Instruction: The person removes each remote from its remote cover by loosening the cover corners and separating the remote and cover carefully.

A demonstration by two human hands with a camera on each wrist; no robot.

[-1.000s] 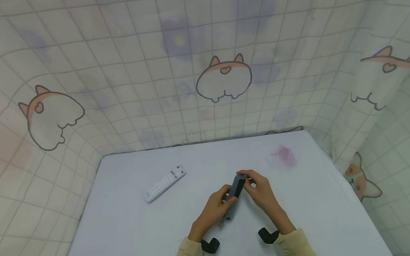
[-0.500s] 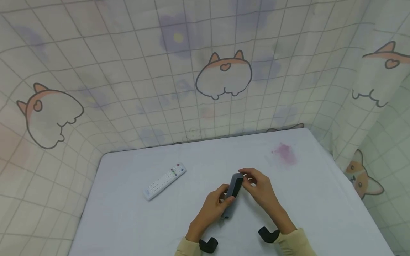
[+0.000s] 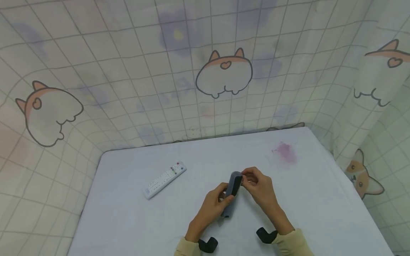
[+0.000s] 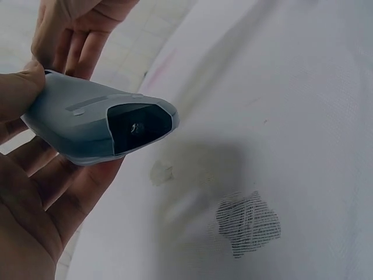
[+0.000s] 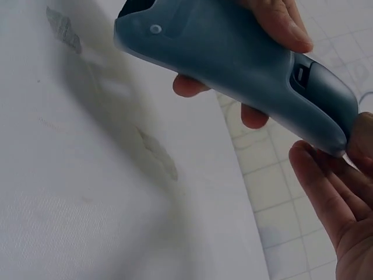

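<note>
A grey-blue handheld device (image 3: 232, 192) with a dark end is held above the white table (image 3: 128, 220), near its front middle. My left hand (image 3: 214, 206) grips its lower body, thumb on top and fingers curled underneath. My right hand (image 3: 258, 185) pinches its far upper end. In the left wrist view the device (image 4: 93, 125) shows its dark recessed end, lying in the left palm. The right wrist view shows the device (image 5: 233, 64) from its side, left fingers (image 5: 274, 20) wrapped around it and the right fingers (image 5: 326, 186) at its tip.
A white remote control (image 3: 164, 179) lies on the table to the left of the hands. A pink stain (image 3: 284, 152) marks the cloth at the back right. Checked curtains with cartoon prints (image 3: 224, 74) close in the table's back and sides.
The hands and the device have shifted slightly toward the far side of the table. Both grips stay the same.
</note>
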